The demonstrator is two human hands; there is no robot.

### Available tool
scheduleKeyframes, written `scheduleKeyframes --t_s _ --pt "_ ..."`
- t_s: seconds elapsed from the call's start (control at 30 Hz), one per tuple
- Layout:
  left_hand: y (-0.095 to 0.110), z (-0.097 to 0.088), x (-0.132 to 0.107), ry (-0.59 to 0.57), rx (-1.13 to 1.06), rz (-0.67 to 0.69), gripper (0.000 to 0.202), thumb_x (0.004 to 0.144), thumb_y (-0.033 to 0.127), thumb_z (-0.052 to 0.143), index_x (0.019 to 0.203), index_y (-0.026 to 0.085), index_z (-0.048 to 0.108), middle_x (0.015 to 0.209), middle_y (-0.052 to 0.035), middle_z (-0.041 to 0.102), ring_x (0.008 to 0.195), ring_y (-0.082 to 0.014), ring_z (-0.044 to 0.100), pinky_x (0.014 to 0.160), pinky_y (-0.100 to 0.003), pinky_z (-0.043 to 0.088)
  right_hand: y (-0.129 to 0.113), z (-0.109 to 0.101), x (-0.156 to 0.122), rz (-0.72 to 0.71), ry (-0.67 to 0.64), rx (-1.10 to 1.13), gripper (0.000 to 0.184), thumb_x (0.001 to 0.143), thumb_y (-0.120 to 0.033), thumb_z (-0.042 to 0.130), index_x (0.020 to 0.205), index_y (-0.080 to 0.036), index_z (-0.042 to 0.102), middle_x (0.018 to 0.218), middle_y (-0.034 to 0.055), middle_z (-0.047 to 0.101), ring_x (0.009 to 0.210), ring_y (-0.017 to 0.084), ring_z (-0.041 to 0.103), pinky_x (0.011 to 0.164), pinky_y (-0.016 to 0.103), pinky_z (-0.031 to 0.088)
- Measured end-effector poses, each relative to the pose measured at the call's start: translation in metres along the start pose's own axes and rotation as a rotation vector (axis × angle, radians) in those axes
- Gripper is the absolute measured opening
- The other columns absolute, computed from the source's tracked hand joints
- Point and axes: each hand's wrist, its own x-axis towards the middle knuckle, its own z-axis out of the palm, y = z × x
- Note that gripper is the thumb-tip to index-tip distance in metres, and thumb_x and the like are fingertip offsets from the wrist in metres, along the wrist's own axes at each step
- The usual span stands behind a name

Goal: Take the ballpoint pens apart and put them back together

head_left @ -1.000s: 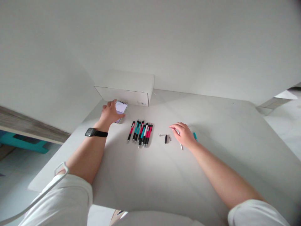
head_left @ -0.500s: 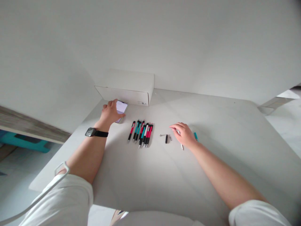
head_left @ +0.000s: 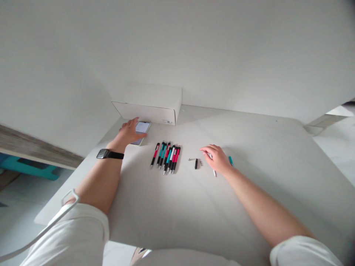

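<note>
My left hand (head_left: 128, 133), a dark watch (head_left: 102, 153) on its wrist, reaches over the left side of a phone (head_left: 142, 127) with a lit screen. Its fingers are spread and the thumb lies across the screen. My right hand (head_left: 216, 158) rests on the table, fingers loosely extended to the left. A thin, pale pen refill (head_left: 215, 173) shows partly from under it. Left of that hand lie a short black grip piece (head_left: 196, 163), a small metal tip (head_left: 190, 159) and tiny pieces (head_left: 201, 163). A teal barrel (head_left: 230, 160) is partly hidden behind the wrist.
Several pens (head_left: 169, 157) in red, teal and white with black grips lie side by side between my hands. A white box (head_left: 146, 111) stands behind the phone against the wall (head_left: 222, 55). A pale cable (head_left: 41, 238) runs by my left arm.
My left hand and forearm have shifted slightly to the left, and more of the phone's screen shows. The right hand stays in the same place.
</note>
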Motion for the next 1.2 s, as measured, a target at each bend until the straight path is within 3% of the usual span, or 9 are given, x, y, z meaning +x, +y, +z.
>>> scheduleKeyframes --t_s 0.43,0.67,0.9,1.2 --pt "0.012 -0.006 -0.006 0.032 0.007 0.028 0.099 0.081 0.064 0.071 0.162 0.022 0.032 0.151 -0.0159 0.056 0.138 -0.0391 0.05 0.114 -0.048 0.04 -0.001 -0.001 0.0 0.016 0.004 0.0 0.024 0.101 -0.018 0.057 0.115 -0.028 0.073 0.105 0.0044 0.077 0.097 0.023 0.07 0.092 0.041 0.052" --pt "0.03 -0.014 -0.031 0.032 -0.014 0.127 0.078 0.084 0.054 0.069 0.151 0.023 0.045 0.146 -0.0128 0.061 0.136 -0.036 0.053 0.117 -0.048 0.037 -0.002 -0.001 0.0 0.016 0.011 0.003 0.024 0.1 -0.02 0.057 0.114 -0.028 0.074 0.104 0.0054 0.077 0.096 0.024 0.07 0.093 0.042 0.053" --pt "0.043 -0.018 -0.048 0.023 0.018 0.138 0.067 0.085 0.058 0.067 0.142 0.026 0.052 0.139 -0.0095 0.066 0.134 -0.0351 0.054 0.117 -0.047 0.035 -0.001 0.0 0.001 0.003 0.009 -0.013 0.024 0.099 -0.017 0.059 0.113 -0.028 0.074 0.106 0.0044 0.077 0.097 0.024 0.07 0.093 0.04 0.052" --pt "0.043 -0.014 -0.05 0.014 0.026 0.129 0.068 0.085 0.056 0.067 0.143 0.025 0.05 0.14 -0.0105 0.066 0.133 -0.0356 0.056 0.117 -0.047 0.034 -0.004 -0.003 0.001 -0.006 0.017 -0.008 0.024 0.099 -0.016 0.058 0.114 -0.028 0.074 0.104 0.0049 0.077 0.097 0.024 0.07 0.091 0.04 0.052"
